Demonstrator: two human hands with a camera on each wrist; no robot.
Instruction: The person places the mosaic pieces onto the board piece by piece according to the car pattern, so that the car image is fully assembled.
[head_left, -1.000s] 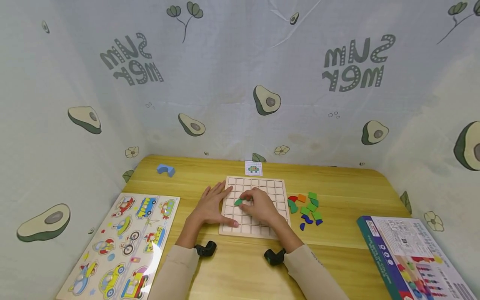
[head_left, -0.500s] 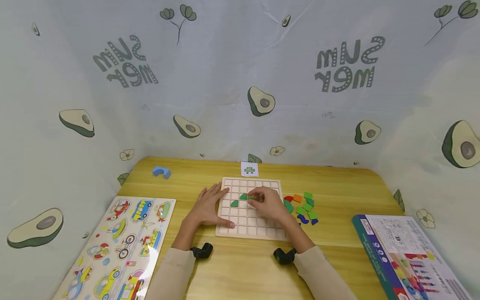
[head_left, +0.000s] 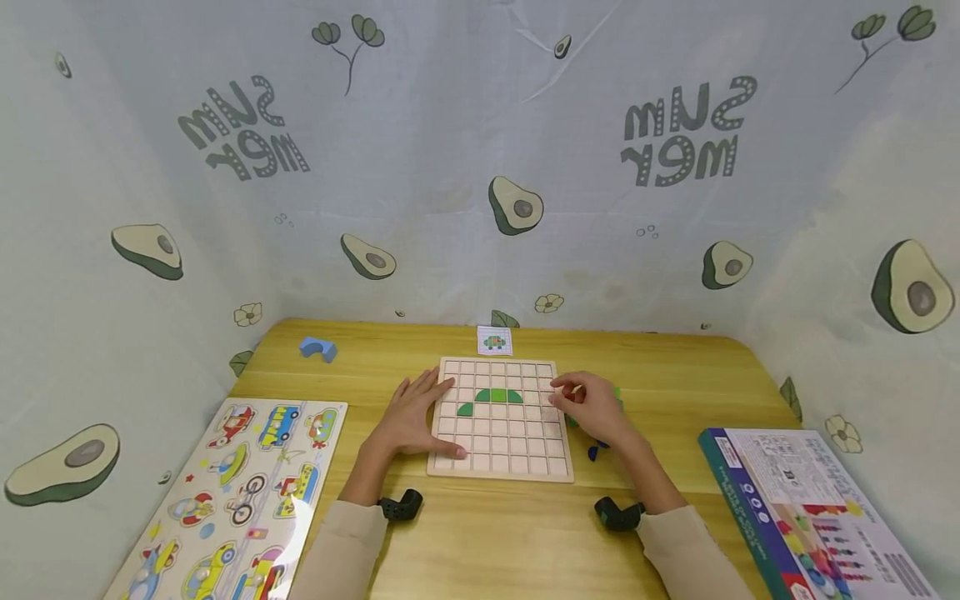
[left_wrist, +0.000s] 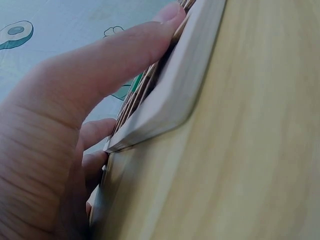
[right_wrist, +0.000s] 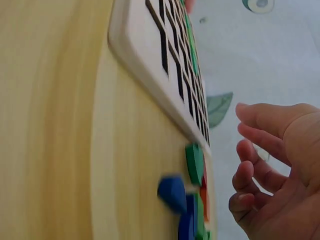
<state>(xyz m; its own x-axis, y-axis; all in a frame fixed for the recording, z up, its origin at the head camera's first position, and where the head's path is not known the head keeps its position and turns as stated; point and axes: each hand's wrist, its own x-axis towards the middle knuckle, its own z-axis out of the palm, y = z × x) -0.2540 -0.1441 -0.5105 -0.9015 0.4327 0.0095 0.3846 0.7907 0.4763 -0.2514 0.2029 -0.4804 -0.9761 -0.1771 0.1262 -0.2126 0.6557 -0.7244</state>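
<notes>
A pale wooden grid board (head_left: 525, 462) lies mid-table. Green pieces (head_left: 498, 395) fill cells in its upper rows, with one more green piece (head_left: 465, 409) lower left. My left hand (head_left: 411, 414) lies flat at the board's left edge, thumb on its lower left corner; the left wrist view shows that thumb (left_wrist: 125, 65) on the board edge (left_wrist: 175, 95). My right hand (head_left: 592, 406) hovers over the board's right edge and the loose coloured pieces (right_wrist: 192, 200), fingers loosely bent, holding nothing I can see.
A small pattern card (head_left: 494, 340) lies behind the board. A blue arch block (head_left: 318, 348) sits far left. A vehicle puzzle board (head_left: 225, 492) lies at the left front, and a printed box (head_left: 810, 508) at the right front. Avocado-print cloth walls surround the table.
My right hand left the middle of the board and moved right to the loose pieces. A row of green pieces now shows where it was. The left hand stayed put.
</notes>
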